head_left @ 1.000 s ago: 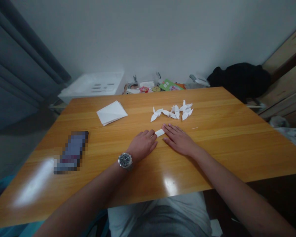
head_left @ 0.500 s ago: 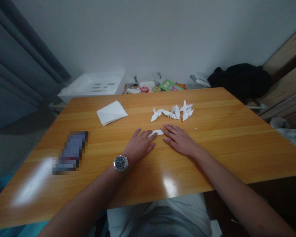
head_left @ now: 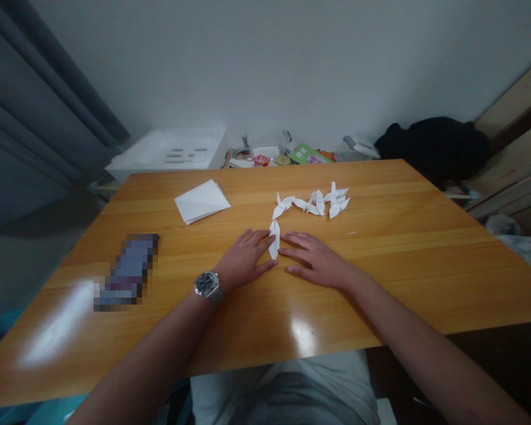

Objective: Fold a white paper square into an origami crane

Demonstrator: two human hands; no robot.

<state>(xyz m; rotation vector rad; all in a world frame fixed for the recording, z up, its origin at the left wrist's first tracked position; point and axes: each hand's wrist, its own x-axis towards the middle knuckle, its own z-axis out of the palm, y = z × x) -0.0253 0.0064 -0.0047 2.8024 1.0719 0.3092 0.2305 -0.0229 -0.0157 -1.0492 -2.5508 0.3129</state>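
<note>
Currently both hands lie flat on the wooden table (head_left: 380,248), palms down, near its middle. The left hand (head_left: 243,258) has fingers spread and extended, not curled around anything; its fingertips touch the left edge of a small folded white paper piece (head_left: 274,241). The right hand (head_left: 316,261) is likewise flat and unclenched, index finger touching the paper piece from the right. So neither hand grasps it: both press or steady it against the tabletop. The paper piece is narrow, lies between the two hands and runs lengthwise away from the person, its far tip pointing toward the cranes.

A wristwatch (head_left: 207,285) with a dark dial sits on the left wrist. Just beyond the paper piece, a loose cluster of white paper cranes (head_left: 313,203) lies on the table, apart from the hands. To the far left of them is a stack of white paper sheets (head_left: 202,201). A pixelated dark object (head_left: 126,271) lies well left of the left hand; cannot tell what it is. Behind the table: a white box (head_left: 172,150), small clutter, a black bundle (head_left: 431,146), grey curtain (head_left: 30,124).
</note>
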